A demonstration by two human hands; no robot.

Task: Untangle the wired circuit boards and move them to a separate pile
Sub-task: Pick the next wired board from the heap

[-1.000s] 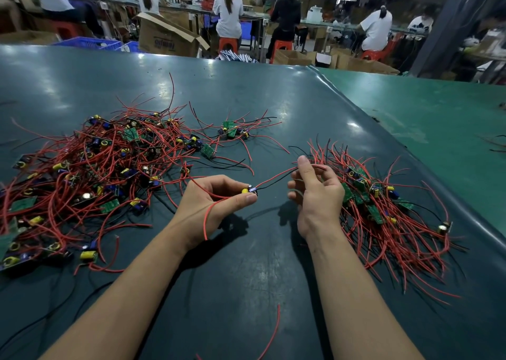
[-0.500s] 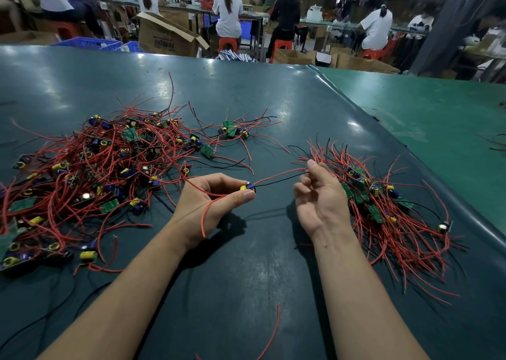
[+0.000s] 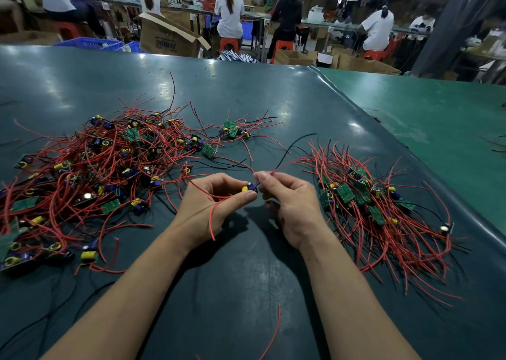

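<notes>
Pinching one circuit board (image 3: 249, 188) and its red wire, both hands' fingers (image 3: 269, 180) work between piles.

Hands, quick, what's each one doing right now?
Left hand: pinching a small circuit board.
Right hand: pinching that board's red wire.

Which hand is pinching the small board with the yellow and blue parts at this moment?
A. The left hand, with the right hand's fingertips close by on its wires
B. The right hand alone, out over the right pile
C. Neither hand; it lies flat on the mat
A: the left hand pinches the small board between thumb and forefinger, while the right hand pinches its red wires just beside it, between the two piles.
</notes>
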